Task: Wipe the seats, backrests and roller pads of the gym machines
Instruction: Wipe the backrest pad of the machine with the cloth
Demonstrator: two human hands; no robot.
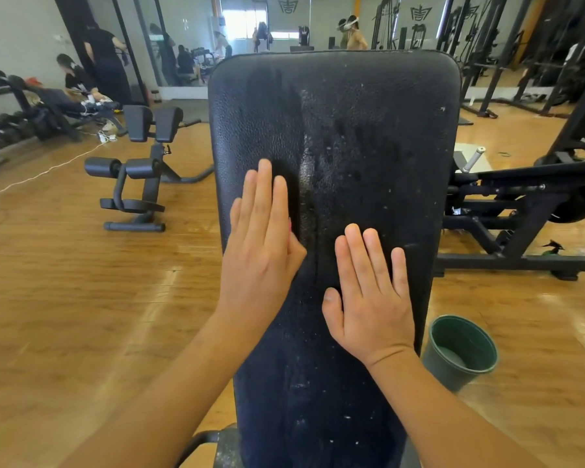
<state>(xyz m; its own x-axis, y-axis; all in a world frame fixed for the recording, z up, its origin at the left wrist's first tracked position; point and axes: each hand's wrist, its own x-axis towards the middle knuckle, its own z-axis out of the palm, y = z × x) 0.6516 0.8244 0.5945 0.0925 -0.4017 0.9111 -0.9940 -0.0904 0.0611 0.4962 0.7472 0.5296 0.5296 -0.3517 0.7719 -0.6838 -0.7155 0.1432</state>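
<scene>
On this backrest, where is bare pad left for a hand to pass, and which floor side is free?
Bare: the upper half of the backrest above the left hand and right hand, and the wooden floor between backrest and roller-pad bench. Crowded: mid-pad under both flat hands; the right side, with the green bucket and black machine frame.

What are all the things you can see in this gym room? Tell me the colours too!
backrest pad: one, black with white flecks, centre
bucket: one, green, on the floor right of the pad
roller-pad bench: one, black, on the floor at left
dumbbells: many, black, rack at far left
weight machine: one, black, right
cable: one, white, along the floor at left
floor: one, brown wood
people: several, dark clothes, far end of the room
left hand: one, flat on the pad, left side
right hand: one, flat on the pad, lower right
</scene>
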